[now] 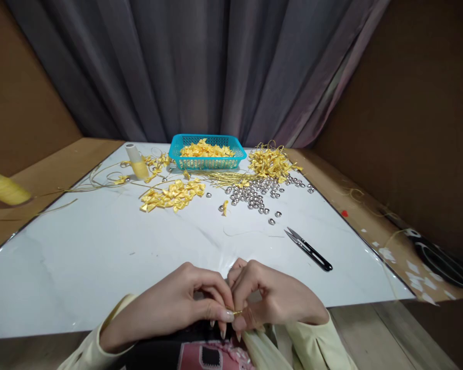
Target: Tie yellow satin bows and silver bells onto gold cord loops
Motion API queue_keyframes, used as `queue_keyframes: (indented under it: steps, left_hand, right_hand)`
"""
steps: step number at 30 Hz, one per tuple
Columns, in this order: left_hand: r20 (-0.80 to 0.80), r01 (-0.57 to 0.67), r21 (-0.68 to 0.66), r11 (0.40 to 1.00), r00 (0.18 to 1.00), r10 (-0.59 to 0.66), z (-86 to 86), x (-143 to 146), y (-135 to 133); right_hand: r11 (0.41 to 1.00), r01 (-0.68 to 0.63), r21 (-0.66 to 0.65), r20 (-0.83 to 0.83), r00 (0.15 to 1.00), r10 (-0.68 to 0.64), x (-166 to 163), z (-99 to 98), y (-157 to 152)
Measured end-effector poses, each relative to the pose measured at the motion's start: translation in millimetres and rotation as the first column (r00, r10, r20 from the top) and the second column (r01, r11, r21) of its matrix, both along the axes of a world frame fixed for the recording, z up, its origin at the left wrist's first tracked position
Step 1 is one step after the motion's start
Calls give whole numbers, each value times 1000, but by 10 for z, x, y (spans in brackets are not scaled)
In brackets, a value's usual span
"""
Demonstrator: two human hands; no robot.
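Note:
My left hand (pixel 177 303) and my right hand (pixel 272 298) meet at the near edge of the white table sheet (pixel 100 257). Both are closed in a pinch on a small yellow-gold piece (pixel 237 311) held between the fingertips. What exactly the piece is cannot be made out. A pile of yellow ribbon bows (pixel 172 196) lies farther out, left of centre. Silver beads (pixel 252 194) are scattered to its right.
A blue basket (pixel 206 151) filled with yellow bows stands at the back. Yellow ribbon scraps (pixel 272 162) lie to its right, a thread spool (pixel 136 160) to its left. Black snips (pixel 308 249) lie at right. Dark scissors (pixel 440 259) rest on the wooden ledge.

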State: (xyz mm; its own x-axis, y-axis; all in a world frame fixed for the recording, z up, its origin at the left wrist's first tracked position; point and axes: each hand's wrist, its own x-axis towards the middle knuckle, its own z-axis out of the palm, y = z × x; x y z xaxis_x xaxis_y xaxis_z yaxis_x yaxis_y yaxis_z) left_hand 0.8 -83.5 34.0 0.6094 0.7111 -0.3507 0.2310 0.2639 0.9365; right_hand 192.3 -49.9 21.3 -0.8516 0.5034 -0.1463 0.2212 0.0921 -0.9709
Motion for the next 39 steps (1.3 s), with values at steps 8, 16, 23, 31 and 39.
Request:
queue_keyframes:
  steps: [8, 16, 23, 31, 39]
  left_hand:
    - [-85, 52, 62, 997, 995, -47, 6, -20, 5]
    - [-174, 59, 120, 991, 984, -38, 0, -8, 5]
    - [-198, 50, 131, 990, 980, -23, -14, 6, 13]
    - [-226, 66, 203, 977, 974, -19, -12, -8, 11]
    - [-260, 150, 316, 937, 963, -67, -19, -10, 9]
  right_hand:
    - [968, -40, 248, -37, 998, 51, 66, 71, -4]
    - [939, -32, 342, 38, 999, 21, 138, 153, -6]
    - [959, 9, 285, 63, 998, -28, 130, 111, 20]
    - [973, 22, 229, 33, 999, -30, 121, 103, 42]
    - [960, -33, 280, 52, 998, 19, 141, 95, 61]
